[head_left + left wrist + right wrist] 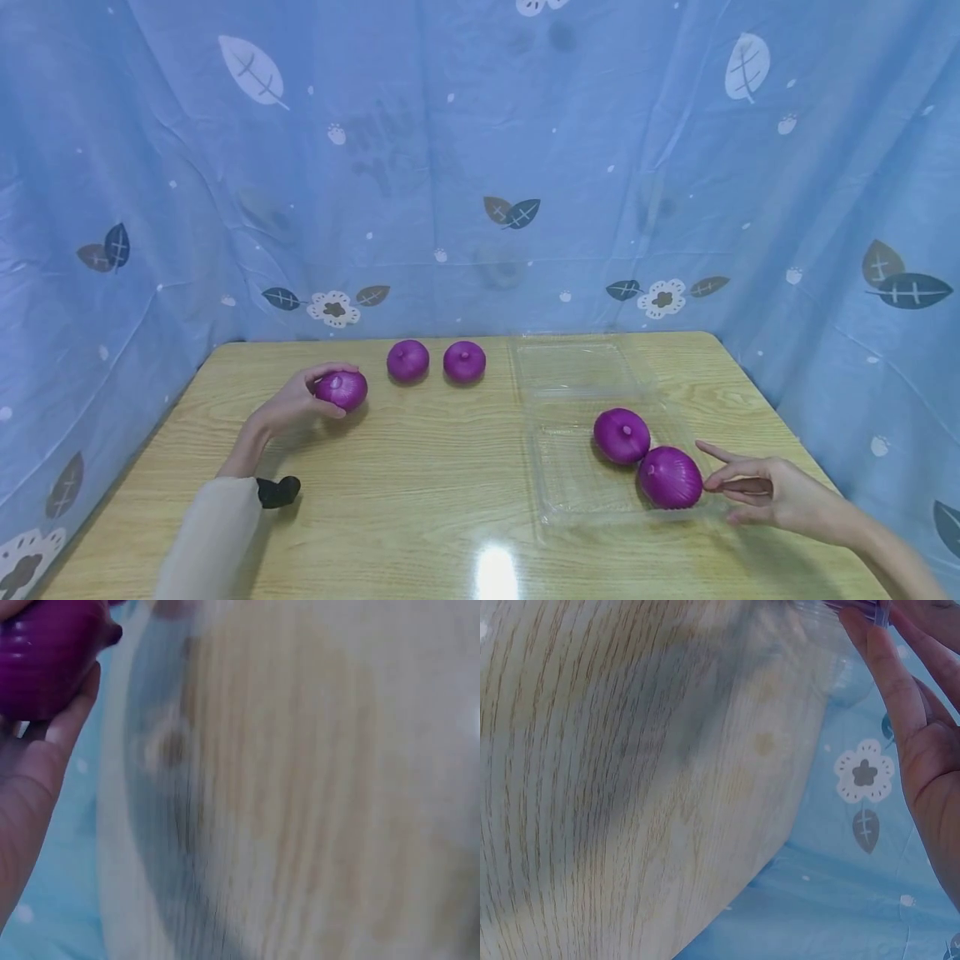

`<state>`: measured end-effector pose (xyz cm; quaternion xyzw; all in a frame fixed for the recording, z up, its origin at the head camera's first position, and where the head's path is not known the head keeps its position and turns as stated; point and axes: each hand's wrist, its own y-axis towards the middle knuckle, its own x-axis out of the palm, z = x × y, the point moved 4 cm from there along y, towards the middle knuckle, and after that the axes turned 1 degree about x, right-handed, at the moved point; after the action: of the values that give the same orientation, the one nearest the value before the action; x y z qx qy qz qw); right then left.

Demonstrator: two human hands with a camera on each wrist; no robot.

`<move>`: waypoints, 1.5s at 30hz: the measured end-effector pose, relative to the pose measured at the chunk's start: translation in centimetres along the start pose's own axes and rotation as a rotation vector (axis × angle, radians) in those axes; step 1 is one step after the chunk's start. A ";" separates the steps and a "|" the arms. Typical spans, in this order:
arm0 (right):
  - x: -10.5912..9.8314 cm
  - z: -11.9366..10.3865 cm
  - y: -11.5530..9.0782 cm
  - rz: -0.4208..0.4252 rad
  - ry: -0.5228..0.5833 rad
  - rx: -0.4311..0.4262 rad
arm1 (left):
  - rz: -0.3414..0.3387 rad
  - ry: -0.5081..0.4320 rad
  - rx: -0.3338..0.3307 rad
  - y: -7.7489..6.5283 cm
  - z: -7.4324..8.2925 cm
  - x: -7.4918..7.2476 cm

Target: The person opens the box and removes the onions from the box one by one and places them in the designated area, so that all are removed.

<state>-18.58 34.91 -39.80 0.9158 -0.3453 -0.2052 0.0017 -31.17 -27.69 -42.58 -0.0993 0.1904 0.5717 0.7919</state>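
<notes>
In the head view my left hand [303, 400] grips a purple onion [342, 391] near the table's left back. The left wrist view shows that onion [49, 656] at its top left, with fingers around it and its pointed tip to the right. A clear plastic box [551, 475] with its lid [570, 367] folded back lies right of the middle. Inside sit two onions, one farther back [622, 436] and one nearer the right wall [671, 477]. My right hand [780, 496] pinches the box's right edge; in the right wrist view its fingers [896, 682] meet the clear plastic.
Two more purple onions stand along the table's back edge, one left [408, 361] and one right [464, 362]. The wooden table [405, 500] is bordered by a blue patterned curtain [450, 167]. A black strap piece [277, 492] sticks out from the left wrist.
</notes>
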 end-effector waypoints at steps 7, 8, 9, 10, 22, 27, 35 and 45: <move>0.0 -0.1 0.2 -0.017 0.041 -0.007 | 0.110 0.054 -0.087 0.3 -2.0 -2.2; -0.1 -0.1 0.3 -0.017 0.038 -0.006 | 0.117 0.051 -0.094 0.4 -2.2 -2.4; -0.1 -0.1 0.3 -0.014 0.033 -0.002 | 0.121 0.043 -0.103 0.6 -2.4 -2.5; -0.1 -0.1 0.3 -0.013 0.032 0.001 | 0.118 0.026 -0.112 0.7 -2.5 -2.6; -0.1 -0.1 -0.1 -0.006 0.052 0.000 | 0.121 -0.023 0.000 3.2 -2.1 -2.0; 0.0 0.0 -0.1 0.011 0.006 -0.012 | 0.140 -0.103 0.013 3.7 -2.5 -1.3; 0.0 -0.1 0.0 0.013 -0.004 -0.013 | 0.171 -0.019 -0.014 3.6 -1.7 -0.9; 0.0 0.0 0.0 0.008 -0.002 -0.004 | 0.213 0.013 -0.025 4.0 -0.1 -0.8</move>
<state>-18.57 34.91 -39.82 0.9141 -0.3487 -0.2069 0.0039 -35.15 -27.12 -42.10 -0.0920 0.1977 0.6544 0.7240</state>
